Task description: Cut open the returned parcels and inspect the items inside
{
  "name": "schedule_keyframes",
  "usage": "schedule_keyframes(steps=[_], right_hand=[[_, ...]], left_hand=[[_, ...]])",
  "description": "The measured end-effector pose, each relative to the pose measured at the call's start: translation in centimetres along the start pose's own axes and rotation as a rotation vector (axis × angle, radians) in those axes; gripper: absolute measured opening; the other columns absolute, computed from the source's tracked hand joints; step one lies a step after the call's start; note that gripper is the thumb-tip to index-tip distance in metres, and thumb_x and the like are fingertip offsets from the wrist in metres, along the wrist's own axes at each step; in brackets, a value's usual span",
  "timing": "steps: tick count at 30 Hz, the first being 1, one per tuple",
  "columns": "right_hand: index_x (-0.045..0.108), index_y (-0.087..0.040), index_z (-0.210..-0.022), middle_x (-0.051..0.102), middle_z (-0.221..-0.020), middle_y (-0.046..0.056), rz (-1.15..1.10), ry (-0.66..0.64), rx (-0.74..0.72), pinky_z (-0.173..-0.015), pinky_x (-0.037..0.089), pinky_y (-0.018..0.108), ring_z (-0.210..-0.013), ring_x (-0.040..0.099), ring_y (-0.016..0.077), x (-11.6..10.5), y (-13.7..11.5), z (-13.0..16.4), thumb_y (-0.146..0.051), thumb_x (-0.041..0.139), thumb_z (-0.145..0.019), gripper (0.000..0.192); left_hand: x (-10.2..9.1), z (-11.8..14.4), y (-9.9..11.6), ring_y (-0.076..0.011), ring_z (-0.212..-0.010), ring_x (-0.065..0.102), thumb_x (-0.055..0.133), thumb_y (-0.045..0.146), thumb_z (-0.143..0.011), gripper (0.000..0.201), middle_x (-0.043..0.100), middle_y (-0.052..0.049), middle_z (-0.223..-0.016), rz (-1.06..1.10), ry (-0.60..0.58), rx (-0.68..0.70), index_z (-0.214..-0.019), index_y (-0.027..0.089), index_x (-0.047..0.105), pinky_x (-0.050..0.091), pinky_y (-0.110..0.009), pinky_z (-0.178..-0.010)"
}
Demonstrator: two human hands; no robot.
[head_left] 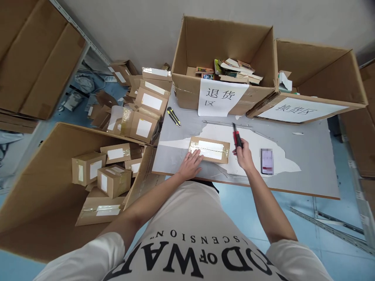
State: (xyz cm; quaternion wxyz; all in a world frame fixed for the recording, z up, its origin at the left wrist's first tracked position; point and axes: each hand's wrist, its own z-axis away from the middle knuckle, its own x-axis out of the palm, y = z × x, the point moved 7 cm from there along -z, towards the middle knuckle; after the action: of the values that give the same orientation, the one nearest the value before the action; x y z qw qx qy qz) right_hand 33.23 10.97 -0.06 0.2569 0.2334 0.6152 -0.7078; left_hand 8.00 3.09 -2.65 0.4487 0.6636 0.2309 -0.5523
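Observation:
A small taped cardboard box (225,152) with a white label lies flat on the grey table (310,164). My left hand (190,164) rests on its near left corner, fingers stretched out. To the right of the box, my right hand (245,156) is closed around a red and black utility knife (237,136), which points away from me. The knife is apart from the box. A second utility knife (174,116), yellow and black, lies near the table's left edge. Right of my right hand lies a phone (266,161).
Two large cartons, a left one (187,91) with books and a right one (356,91), stand at the table's back with handwritten signs. An open carton (38,187) at left holds several small parcels (114,181). More parcels (144,128) are piled behind it.

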Motion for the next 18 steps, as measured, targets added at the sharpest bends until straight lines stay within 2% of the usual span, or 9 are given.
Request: schedule_keyframes(steps=[3, 6, 8, 10, 18], right_hand=[[0.033, -0.022, -0.143, 0.057, -0.129, 0.010, 0.170, -0.297, -0.306, -0.087, 0.048, 0.038, -0.103, 0.060, 0.0229, 2.6, -6.8, 0.4, -0.031, 0.037, -0.093, 0.051], [0.034, -0.028, -0.144, 0.056, -0.131, 0.008, 0.417, -0.526, -0.466, -0.083, 0.049, 0.035, -0.107, 0.060, 0.0248, 5.6, -10.0, 1.0, -0.031, 0.039, -0.095, 0.050], [0.033, -0.030, -0.145, 0.061, -0.124, 0.008, 0.556, -0.617, -0.512, -0.074, 0.049, 0.032, -0.098, 0.064, 0.0244, 7.1, -10.6, 1.0, -0.029, 0.039, -0.096, 0.050], [0.033, -0.031, -0.146, 0.063, -0.119, 0.008, 0.628, -0.653, -0.553, -0.070, 0.048, 0.029, -0.094, 0.065, 0.0236, 7.9, -10.8, 0.7, -0.027, 0.041, -0.095, 0.051], [0.029, -0.030, -0.147, 0.065, -0.114, 0.008, 0.706, -0.708, -0.631, -0.065, 0.044, 0.026, -0.094, 0.065, 0.0220, 8.7, -11.5, 0.4, -0.027, 0.038, -0.097, 0.051]], left_hand=[[0.7, 0.1, -0.2, -0.0277, -0.144, 0.018, 0.047, 0.037, -0.089, 0.060, 0.027, -0.015, -0.153, -0.018, 0.010, 0.010, -0.144, 0.016, 0.035, 0.016, -0.046, -0.115], [1.4, 0.3, -0.4, -0.0280, -0.143, 0.020, 0.048, 0.039, -0.087, 0.064, 0.026, -0.014, -0.154, -0.025, 0.017, -0.006, -0.145, 0.017, 0.032, 0.016, -0.047, -0.115], [1.9, 0.4, -0.4, -0.0284, -0.143, 0.021, 0.048, 0.041, -0.087, 0.067, 0.026, -0.014, -0.154, -0.030, 0.011, -0.023, -0.146, 0.017, 0.030, 0.015, -0.048, -0.115], [2.2, 0.4, -0.4, -0.0288, -0.143, 0.021, 0.049, 0.043, -0.086, 0.068, 0.025, -0.014, -0.154, -0.026, 0.007, -0.035, -0.146, 0.017, 0.030, 0.014, -0.048, -0.115], [2.4, 0.4, -0.5, -0.0287, -0.143, 0.021, 0.052, 0.045, -0.085, 0.070, 0.025, -0.014, -0.154, 0.005, 0.018, -0.033, -0.145, 0.016, 0.032, 0.011, -0.048, -0.116]])
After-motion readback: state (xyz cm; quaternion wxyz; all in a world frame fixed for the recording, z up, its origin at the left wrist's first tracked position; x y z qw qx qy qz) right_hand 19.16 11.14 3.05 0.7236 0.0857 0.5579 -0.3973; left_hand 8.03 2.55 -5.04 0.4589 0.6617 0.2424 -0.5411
